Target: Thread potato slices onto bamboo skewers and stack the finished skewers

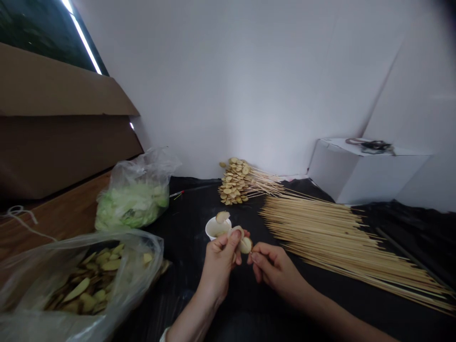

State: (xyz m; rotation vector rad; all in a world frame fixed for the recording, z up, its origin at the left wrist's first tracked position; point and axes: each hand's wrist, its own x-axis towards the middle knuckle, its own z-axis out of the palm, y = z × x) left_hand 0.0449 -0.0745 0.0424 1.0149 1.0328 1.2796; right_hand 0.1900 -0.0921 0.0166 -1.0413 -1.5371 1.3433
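Several pale potato slices (245, 245) line up diagonally at my fingers, mostly hidden behind the thumb. My left hand (223, 256) is closed on these slices, thumb on top. Close by on the right, my right hand (269, 263) pinches a thin bamboo skewer at the lower edge of the slices; most of the skewer is hidden. Another potato slice (223, 217) shows at the upper left end of the line, over the rim of a white cup (213, 229). The cup stands just beyond my left hand, and its contents are hard to make out.
Loose bamboo skewers (327, 232) spread across the right. Behind lies a pile of skewered potato slices (235, 183). At left are an open plastic bag (142, 280) of potato slices and a bag of pale green vegetable (133, 202). A white box (363, 171) stands back right.
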